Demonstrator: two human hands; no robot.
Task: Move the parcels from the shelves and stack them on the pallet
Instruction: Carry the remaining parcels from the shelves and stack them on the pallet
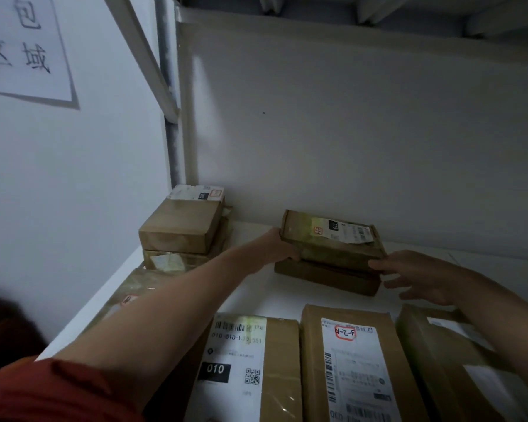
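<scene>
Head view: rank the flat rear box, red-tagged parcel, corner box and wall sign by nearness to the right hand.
1. Flat brown cardboard box, rear, touching the right hand.
2. Brown parcel with red-ringed tag, in front.
3. Brown corner-stack box, rear left.
4. White paper sign, left wall.

A strip of bare white shelf (256, 295) runs between the front row of 3 parcels (348, 354) and the stack of 2 (326, 277) against the back panel (348, 132). The left hand (276, 248) lies in the gap between that stack and the corner stack (180, 229), gripping the top parcel (305, 239). The right hand (421, 275) is spread over bare shelf at the stack's right end. An upper shelf (378, 13) closes overhead.
</scene>
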